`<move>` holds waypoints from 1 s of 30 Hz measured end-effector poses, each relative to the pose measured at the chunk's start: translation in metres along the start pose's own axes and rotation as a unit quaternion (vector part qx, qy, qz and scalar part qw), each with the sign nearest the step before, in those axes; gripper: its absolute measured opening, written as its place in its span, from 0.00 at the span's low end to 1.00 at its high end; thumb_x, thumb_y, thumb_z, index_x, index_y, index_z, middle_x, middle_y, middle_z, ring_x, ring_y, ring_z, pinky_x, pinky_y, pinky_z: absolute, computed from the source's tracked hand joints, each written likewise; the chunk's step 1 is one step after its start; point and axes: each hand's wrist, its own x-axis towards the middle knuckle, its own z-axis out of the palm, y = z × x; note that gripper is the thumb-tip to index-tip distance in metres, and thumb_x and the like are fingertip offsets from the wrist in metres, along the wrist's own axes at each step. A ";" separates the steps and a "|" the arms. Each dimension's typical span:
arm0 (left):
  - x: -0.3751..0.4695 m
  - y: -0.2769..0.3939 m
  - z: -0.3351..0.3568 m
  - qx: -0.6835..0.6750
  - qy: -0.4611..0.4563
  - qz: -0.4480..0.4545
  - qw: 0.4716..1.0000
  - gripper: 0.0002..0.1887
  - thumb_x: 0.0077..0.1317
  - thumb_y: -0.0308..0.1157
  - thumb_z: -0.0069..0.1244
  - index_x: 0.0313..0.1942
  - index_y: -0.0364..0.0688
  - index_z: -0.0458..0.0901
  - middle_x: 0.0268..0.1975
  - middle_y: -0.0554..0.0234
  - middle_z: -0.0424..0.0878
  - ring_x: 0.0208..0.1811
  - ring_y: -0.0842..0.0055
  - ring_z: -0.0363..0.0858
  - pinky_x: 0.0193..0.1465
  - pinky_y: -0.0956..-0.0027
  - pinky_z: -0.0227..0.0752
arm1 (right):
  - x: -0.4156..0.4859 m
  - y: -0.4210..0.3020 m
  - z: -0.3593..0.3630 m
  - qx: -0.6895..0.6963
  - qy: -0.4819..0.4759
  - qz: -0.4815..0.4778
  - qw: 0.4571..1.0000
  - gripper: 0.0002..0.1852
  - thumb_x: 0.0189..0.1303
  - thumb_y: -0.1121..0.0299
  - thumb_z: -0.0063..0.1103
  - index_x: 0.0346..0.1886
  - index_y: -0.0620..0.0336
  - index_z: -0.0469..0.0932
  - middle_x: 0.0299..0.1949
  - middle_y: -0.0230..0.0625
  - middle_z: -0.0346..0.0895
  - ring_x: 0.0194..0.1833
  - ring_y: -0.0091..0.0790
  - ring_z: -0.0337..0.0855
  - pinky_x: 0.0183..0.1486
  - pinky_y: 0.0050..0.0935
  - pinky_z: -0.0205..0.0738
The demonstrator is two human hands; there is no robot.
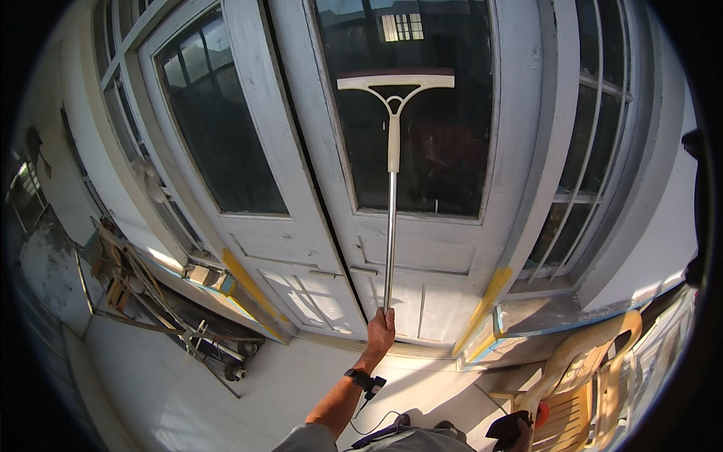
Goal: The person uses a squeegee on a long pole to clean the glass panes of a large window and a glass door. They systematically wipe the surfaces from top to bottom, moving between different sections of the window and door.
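Note:
My left hand (382,331) grips the lower end of the metal pole of a long-handled window squeegee (393,144). The squeegee stands upright, its wide cream head with a dark red blade over the upper part of the glass pane (415,152) in the right door leaf. Whether the blade touches the glass, I cannot tell. At the lower right, my right hand (523,438) is partly in view and holds a dark cloth (508,427) beside a plastic chair. A strap with a small black device and a cable is on my left wrist.
Yellowish plastic chairs (565,418) stand at the right, with a round red thing by the seat. A barred window (584,141) is above a stone ledge (536,316). On the left, a metal frame and wooden pieces (121,282) lie along the wall. Small blocks (201,275) rest on the left sill.

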 end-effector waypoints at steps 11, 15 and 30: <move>-0.079 -0.017 0.024 0.054 -0.074 -0.110 0.990 0.22 0.79 0.47 0.43 0.43 0.32 0.76 0.33 0.28 0.79 0.39 0.32 0.78 0.42 0.47 0.72 | 0.011 -0.016 -0.016 0.018 0.021 -0.036 0.999 0.15 0.70 0.61 0.60 0.48 0.65 0.81 0.38 0.35 0.84 0.37 0.29 0.85 0.41 0.26 0.81; -0.055 -0.009 0.021 0.046 -0.054 -0.089 0.993 0.22 0.79 0.46 0.43 0.39 0.32 0.76 0.29 0.32 0.78 0.34 0.38 0.79 0.38 0.48 0.71 | 0.013 -0.013 -0.024 0.020 0.025 -0.037 0.999 0.15 0.70 0.61 0.60 0.49 0.65 0.81 0.39 0.36 0.84 0.37 0.29 0.85 0.41 0.25 0.81; 0.026 0.041 0.043 0.035 0.043 0.027 0.998 0.22 0.79 0.45 0.45 0.34 0.33 0.73 0.24 0.30 0.76 0.30 0.32 0.76 0.30 0.42 0.68 | 0.023 0.016 -0.035 0.037 -0.002 -0.022 0.999 0.17 0.72 0.61 0.58 0.50 0.68 0.81 0.42 0.37 0.85 0.38 0.29 0.86 0.41 0.25 0.80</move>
